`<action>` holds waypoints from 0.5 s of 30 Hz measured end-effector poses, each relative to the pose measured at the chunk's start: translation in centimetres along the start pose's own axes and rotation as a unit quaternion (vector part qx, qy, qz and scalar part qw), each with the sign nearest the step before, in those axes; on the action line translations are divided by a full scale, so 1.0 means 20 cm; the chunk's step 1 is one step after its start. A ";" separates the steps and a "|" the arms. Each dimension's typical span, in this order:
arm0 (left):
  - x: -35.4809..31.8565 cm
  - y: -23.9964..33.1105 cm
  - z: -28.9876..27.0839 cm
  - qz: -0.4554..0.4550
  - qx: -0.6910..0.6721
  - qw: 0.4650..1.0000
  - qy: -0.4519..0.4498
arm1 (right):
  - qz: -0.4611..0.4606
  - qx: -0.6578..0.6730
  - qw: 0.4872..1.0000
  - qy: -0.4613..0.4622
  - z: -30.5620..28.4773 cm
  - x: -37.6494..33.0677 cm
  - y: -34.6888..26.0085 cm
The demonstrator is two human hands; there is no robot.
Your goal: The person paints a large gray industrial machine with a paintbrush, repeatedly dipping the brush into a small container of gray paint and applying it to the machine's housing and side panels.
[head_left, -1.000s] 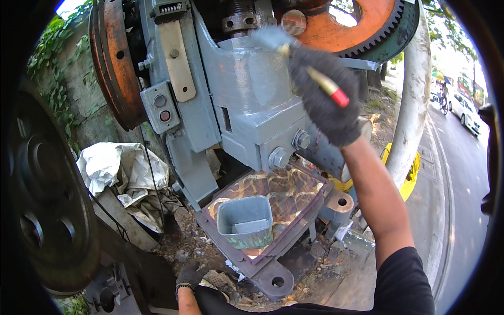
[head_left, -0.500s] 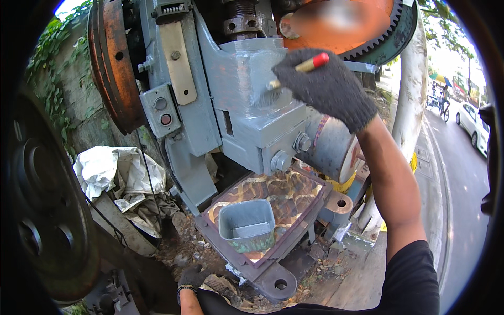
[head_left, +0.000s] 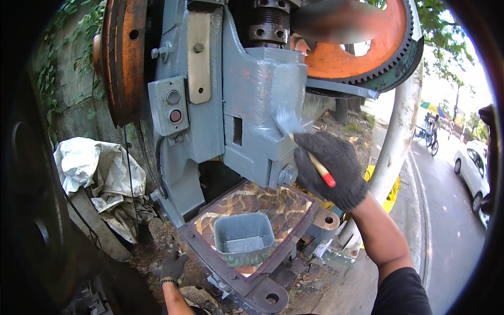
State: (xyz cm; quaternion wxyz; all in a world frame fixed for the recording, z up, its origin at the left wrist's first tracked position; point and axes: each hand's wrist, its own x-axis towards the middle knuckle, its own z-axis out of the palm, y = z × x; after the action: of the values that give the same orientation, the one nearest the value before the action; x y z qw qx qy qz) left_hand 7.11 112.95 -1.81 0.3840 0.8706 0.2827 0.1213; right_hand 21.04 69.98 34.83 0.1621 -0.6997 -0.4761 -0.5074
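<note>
My right hand [head_left: 332, 167], in a dark knit glove, is closed round a paintbrush [head_left: 321, 169] with a pale, red-tipped handle. Its bristles, smeared by motion, are at the lower right side of the grey-painted machine body [head_left: 262, 100], above a large bolt [head_left: 287, 175]. Low on the left, my gloved left hand [head_left: 173, 264] hangs beside the machine's base, fingers apart and nothing visible in them. Between the hands, a rectangular tub [head_left: 243, 256] coated in grey paint stands on the patterned sheet [head_left: 286, 202] covering the machine's bed.
An orange toothed wheel [head_left: 357, 60] rises at the upper right, an orange flywheel [head_left: 123, 63] at the upper left. A button box [head_left: 168, 107] juts from the frame. White sheeting [head_left: 100, 168] lies by the wall. A pale post [head_left: 401, 126] stands roadside, where a white car [head_left: 471, 170] shows.
My right hand has moved down with the brush, from the upper front of the body to its lower right side. The handle now points downward. My left hand shows farther left.
</note>
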 end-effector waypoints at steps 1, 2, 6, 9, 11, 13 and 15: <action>0.00 0.00 0.00 -0.010 0.050 0.998 -0.041 | 0.017 0.013 0.999 -0.025 -0.03 -0.01 -0.02; 0.00 0.00 0.01 -0.022 0.100 0.991 -0.085 | 0.045 0.066 0.997 -0.021 -0.06 0.00 -0.04; 0.05 0.01 0.01 -0.049 0.158 0.971 -0.172 | 0.076 0.129 0.987 -0.057 -0.17 0.16 -0.07; 0.10 0.03 0.01 -0.026 0.132 0.983 -0.125 | 0.058 0.012 0.993 -0.098 -0.18 0.40 -0.01; 0.13 0.04 0.00 -0.004 0.118 0.987 -0.106 | -0.091 -0.100 0.989 -0.052 -0.20 0.55 0.06; 0.15 0.06 0.00 -0.003 0.107 0.988 -0.109 | -0.149 -0.147 0.978 0.002 -0.23 0.62 0.10; 0.17 0.07 -0.01 -0.005 0.106 0.988 -0.114 | -0.116 -0.045 0.991 0.057 -0.25 0.62 0.11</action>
State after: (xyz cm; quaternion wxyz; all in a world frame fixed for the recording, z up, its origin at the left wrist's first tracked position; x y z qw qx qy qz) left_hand 10.28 114.22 -0.56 0.3202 0.9129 0.2529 -0.0108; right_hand 20.54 71.58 48.25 0.0974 -0.6160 -0.5212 -0.5826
